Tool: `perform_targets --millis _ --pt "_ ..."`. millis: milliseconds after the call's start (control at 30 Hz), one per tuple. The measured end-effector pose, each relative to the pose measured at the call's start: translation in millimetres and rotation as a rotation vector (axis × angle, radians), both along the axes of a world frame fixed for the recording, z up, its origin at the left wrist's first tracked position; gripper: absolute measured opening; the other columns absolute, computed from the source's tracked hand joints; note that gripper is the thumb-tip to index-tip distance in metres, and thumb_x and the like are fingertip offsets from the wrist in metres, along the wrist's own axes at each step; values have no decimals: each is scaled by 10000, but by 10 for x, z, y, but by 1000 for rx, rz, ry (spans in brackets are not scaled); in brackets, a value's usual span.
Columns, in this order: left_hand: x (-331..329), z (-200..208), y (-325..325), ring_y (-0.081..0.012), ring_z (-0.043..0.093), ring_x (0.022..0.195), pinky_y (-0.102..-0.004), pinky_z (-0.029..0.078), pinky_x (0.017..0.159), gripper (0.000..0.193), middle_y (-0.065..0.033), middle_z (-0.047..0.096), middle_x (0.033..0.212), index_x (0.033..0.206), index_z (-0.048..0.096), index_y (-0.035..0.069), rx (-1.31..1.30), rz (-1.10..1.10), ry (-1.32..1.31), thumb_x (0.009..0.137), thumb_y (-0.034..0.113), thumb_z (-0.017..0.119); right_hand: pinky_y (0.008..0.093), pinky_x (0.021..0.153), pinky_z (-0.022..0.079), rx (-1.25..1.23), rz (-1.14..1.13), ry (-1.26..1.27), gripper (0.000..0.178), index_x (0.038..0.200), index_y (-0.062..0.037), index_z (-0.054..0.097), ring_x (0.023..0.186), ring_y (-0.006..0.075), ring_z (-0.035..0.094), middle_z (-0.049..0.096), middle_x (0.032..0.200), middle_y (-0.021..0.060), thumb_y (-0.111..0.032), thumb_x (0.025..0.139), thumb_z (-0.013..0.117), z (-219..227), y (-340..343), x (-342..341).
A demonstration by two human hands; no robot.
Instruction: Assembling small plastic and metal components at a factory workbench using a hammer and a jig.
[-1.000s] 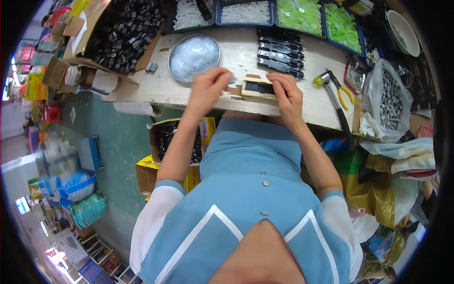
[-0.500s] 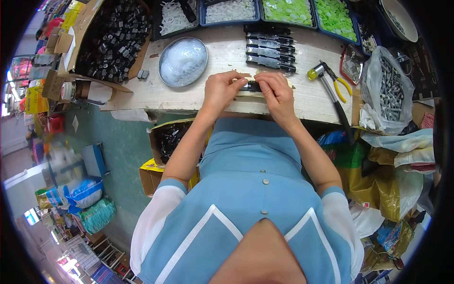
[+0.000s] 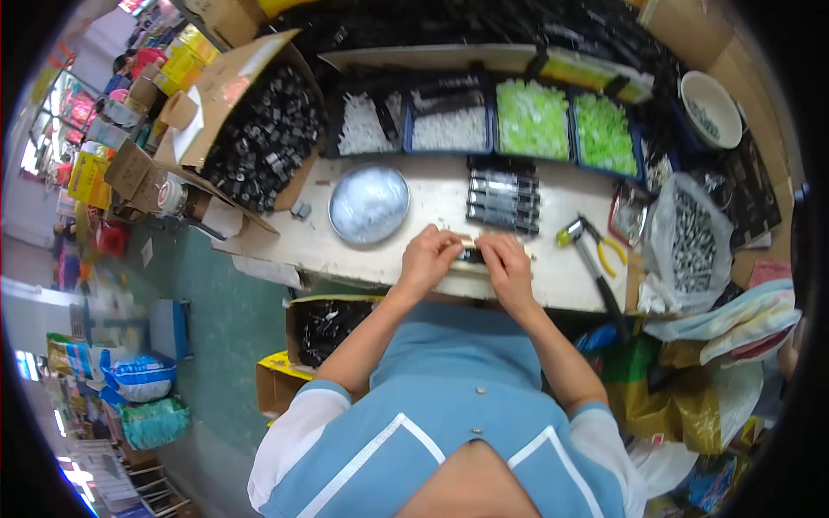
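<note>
Both hands meet at the near edge of the white worktable (image 3: 345,263). Between them lies a small black part (image 3: 471,255), mostly covered by fingers, over a pale strip or block (image 3: 469,268). My left hand (image 3: 428,261) is closed on the part's left end, thumb and fingers pressed together. My right hand (image 3: 508,268) grips its right end the same way. Just beyond the hands, several long black pieces with shiny plates (image 3: 503,203) lie in a stacked row. To their left sits a round metal dish (image 3: 370,205) with something translucent and pale in it.
Right of my hands lie a hammer (image 3: 596,281) and yellow-handled pliers (image 3: 611,250). Farther right stands a clear bag of metal screws (image 3: 692,237). Trays of white pieces (image 3: 449,129) and green pieces (image 3: 533,121) line the back. A carton of black parts (image 3: 268,142) stands left.
The view has tilted upward, so more of the table's far side shows and everything sits lower in the picture. Both hands stay on the black part, with little visible finger movement.
</note>
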State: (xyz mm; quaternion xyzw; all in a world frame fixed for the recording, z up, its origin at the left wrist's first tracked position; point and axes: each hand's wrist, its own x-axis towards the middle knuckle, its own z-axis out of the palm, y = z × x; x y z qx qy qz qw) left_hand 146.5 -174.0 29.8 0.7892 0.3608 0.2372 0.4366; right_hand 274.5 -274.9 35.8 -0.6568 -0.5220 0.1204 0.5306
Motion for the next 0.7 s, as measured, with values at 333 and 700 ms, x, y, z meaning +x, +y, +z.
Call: perform_targets --millis 333,700 --pt "1021 506 1439 -356 589 805 -447 471 687 272 -174 596 845 791 594 19 546 95 372 724 282 611 385 739 432 -293 -577 -413 196 925 18 563 795 327 540 561 843 167 -74 768 491 38 -908 2110" --pt "1273 147 1478 -350 561 828 -441 459 684 186 -191 562 851 878 508 10 732 43 224 694 24 489 392 789 412 -656 -533 -570 204 965 17 548 907 347 515 530 982 187 -93 798 507 221 -1149 2420"
